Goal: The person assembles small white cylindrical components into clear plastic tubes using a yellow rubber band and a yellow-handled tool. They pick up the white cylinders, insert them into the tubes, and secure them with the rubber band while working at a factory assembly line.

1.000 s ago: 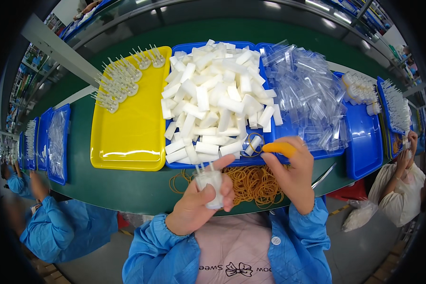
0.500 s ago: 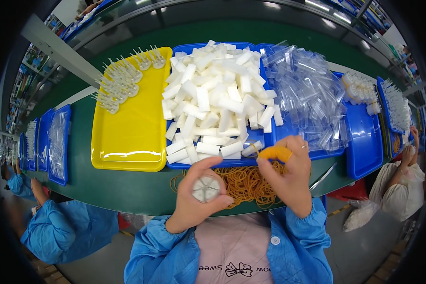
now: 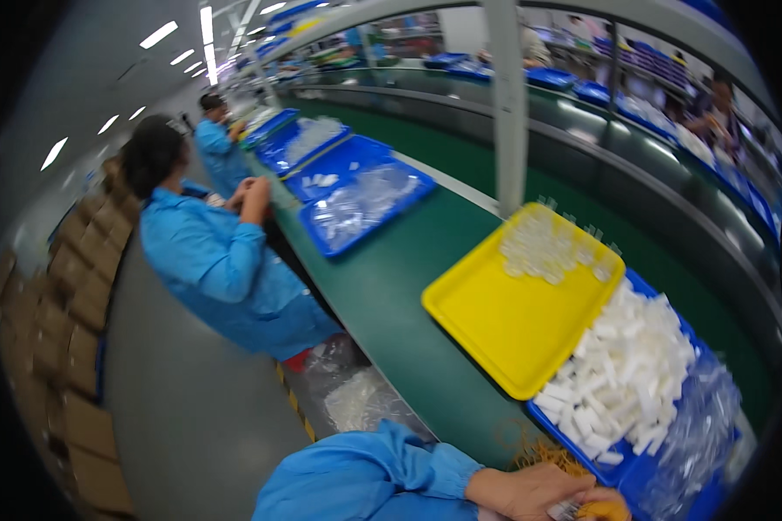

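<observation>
At the lower right edge my left hand comes in from a blue sleeve. Its fingers are curled round a whitish, clear-looking round piece, of which only a part shows. Against it lies my right hand, cut off by the picture's rim, with an orange finger cot on one finger. Blur and the rim hide what its fingers do. Beside the hands lies a pile of tan rubber bands. Just beyond is a blue tray heaped with white foam blocks.
A yellow tray holds clear pronged parts. Clear plastic sleeves lie right of the foam. Along the green table stand more blue trays. Two co-workers in blue are at left; cartons line the floor. A pale post rises behind.
The view has swung left and up, so the trays and my hands now sit at the lower right. My two hands have come together; before, they were apart.
</observation>
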A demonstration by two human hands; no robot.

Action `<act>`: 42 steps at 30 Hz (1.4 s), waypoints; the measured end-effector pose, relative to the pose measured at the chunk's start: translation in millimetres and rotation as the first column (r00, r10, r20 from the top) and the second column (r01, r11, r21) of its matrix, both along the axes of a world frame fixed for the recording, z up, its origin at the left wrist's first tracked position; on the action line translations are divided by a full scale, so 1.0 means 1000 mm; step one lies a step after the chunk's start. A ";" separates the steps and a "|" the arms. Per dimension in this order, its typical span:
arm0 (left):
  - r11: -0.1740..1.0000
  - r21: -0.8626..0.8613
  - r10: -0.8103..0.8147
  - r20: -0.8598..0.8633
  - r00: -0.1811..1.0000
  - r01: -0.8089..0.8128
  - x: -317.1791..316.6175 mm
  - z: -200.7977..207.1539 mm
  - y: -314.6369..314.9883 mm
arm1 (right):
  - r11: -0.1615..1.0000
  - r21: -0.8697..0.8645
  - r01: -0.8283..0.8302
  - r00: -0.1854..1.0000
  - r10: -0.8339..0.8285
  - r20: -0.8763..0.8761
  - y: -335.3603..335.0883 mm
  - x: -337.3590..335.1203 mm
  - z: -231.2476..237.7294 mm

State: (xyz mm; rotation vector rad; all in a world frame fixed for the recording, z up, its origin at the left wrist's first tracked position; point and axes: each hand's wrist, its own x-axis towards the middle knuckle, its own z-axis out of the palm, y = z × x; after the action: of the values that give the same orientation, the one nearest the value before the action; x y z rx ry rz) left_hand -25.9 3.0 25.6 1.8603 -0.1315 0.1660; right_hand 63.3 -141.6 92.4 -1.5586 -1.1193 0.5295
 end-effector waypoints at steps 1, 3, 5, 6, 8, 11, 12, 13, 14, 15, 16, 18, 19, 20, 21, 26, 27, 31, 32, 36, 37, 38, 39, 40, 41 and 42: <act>0.998 -0.038 0.060 0.165 0.984 -0.054 0.006 -0.013 -0.009 | 0.996 -0.005 -0.088 0.970 0.087 0.228 0.005 -0.002 0.010; 0.998 -0.035 0.057 0.350 0.935 -0.048 0.013 -0.030 -0.007 | 0.983 -0.074 -0.171 0.859 0.185 0.478 0.010 -0.008 0.016; 0.994 -0.112 0.040 0.384 0.922 0.004 0.018 -0.044 -0.006 | 0.969 -0.196 -0.154 0.807 0.237 0.540 -0.001 -0.013 0.005; 0.959 -0.280 0.050 0.297 0.954 0.037 0.021 -0.046 -0.006 | 0.979 -0.156 -0.133 0.795 0.199 0.572 -0.008 -0.014 -0.001; 0.803 -0.594 0.034 0.102 0.994 0.034 0.024 -0.049 -0.007 | 0.990 -0.078 -0.117 0.774 0.140 0.618 -0.011 -0.014 -0.008; 0.457 -0.858 -0.166 0.179 0.970 0.236 0.020 -0.036 0.009 | 0.977 -0.171 0.126 0.839 -0.013 0.545 -0.015 -0.010 -0.004; 0.394 -0.882 -0.254 0.167 0.953 0.260 0.013 -0.023 0.015 | 0.949 -0.241 0.206 0.868 -0.063 0.493 -0.019 -0.011 -0.007; 0.348 -0.892 -0.270 0.199 0.942 0.288 0.017 -0.032 0.012 | 0.940 -0.311 0.142 0.866 0.034 0.499 -0.024 -0.008 -0.011; 0.302 -0.899 -0.284 0.232 0.930 0.316 0.025 -0.051 0.007 | 0.977 -0.214 -0.004 0.847 0.117 0.519 -0.026 -0.004 -0.013; 0.257 -0.910 -0.290 0.249 0.924 0.326 0.026 -0.062 0.002 | 0.980 -0.115 -0.164 0.822 0.200 0.534 -0.026 -0.001 -0.011; 0.180 -0.947 -0.249 0.216 0.944 0.264 0.022 -0.057 0.003 | 0.949 -0.021 -0.315 0.788 0.274 0.552 -0.024 0.001 -0.008; 0.008 -0.992 -0.177 0.124 0.976 0.127 0.013 -0.041 0.004 | 0.929 0.170 -0.330 0.913 0.268 0.308 -0.022 0.005 -0.008; -0.006 -0.987 -0.168 0.160 0.973 0.162 0.012 -0.037 0.000 | 0.929 0.276 -0.245 0.970 0.235 0.070 -0.027 -0.002 -0.017; -0.042 -0.994 -0.188 0.110 0.976 0.104 0.007 -0.023 -0.001 | 0.927 0.355 -0.122 0.967 0.192 -0.169 -0.034 -0.008 -0.027; 0.038 -0.988 -0.180 0.141 0.974 0.150 0.005 -0.012 0.001 | 0.960 -0.177 0.219 0.916 -0.139 0.375 -0.072 -0.014 -0.064; 0.722 -0.661 -0.083 0.209 0.974 0.204 0.005 -0.020 0.005 | 0.894 -0.237 0.381 0.629 -0.063 0.775 -0.092 -0.012 -0.105; 0.820 -0.545 -0.027 0.273 0.962 0.177 0.007 -0.019 0.008 | 0.928 -0.172 0.329 0.670 -0.101 0.736 -0.085 -0.007 -0.102; 0.997 -0.029 0.081 0.548 0.832 -0.078 0.016 -0.015 0.016 | 0.957 -0.226 0.183 0.980 -0.195 -0.033 -0.054 -0.002 -0.087; 0.988 0.047 0.095 0.562 0.822 -0.146 0.016 -0.013 0.017 | 0.964 -0.216 0.158 0.941 -0.213 -0.263 -0.046 0.001 -0.085; 0.921 0.231 0.170 0.482 0.859 -0.312 0.008 0.005 0.022 | 0.968 -0.217 0.127 0.729 -0.240 -0.642 -0.039 0.006 -0.087; 0.900 0.295 0.161 0.460 0.873 -0.321 0.007 0.007 0.022 | 0.954 -0.279 0.111 0.781 -0.257 -0.568 -0.048 0.009 -0.096; 0.875 0.358 0.152 0.436 0.887 -0.326 0.007 0.008 0.022 | 0.952 -0.265 0.155 0.855 -0.264 -0.447 -0.055 0.009 -0.110; 0.883 0.333 0.159 0.450 0.879 -0.330 0.008 0.010 0.022 | 0.950 -0.240 0.199 0.909 -0.270 -0.317 -0.051 0.005 -0.115; 0.891 0.309 0.164 0.463 0.871 -0.332 0.010 0.013 0.022 | 0.948 -0.209 0.240 0.944 -0.278 -0.180 -0.049 0.003 -0.118; 0.899 0.284 0.168 0.477 0.863 -0.332 0.010 0.015 0.022 | 0.945 -0.161 0.285 0.951 -0.300 -0.075 -0.048 0.003 -0.117; 0.898 0.295 0.165 0.465 0.870 -0.328 0.013 0.010 0.019 | 0.937 -0.105 0.332 0.943 -0.331 0.027 -0.019 -0.002 -0.083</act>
State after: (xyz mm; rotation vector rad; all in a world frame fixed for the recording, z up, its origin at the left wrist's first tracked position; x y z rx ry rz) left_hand -12.5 22.3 35.5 2.1851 -0.2366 0.7868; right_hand 61.2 -160.3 9.2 -1.8017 -0.8196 0.3590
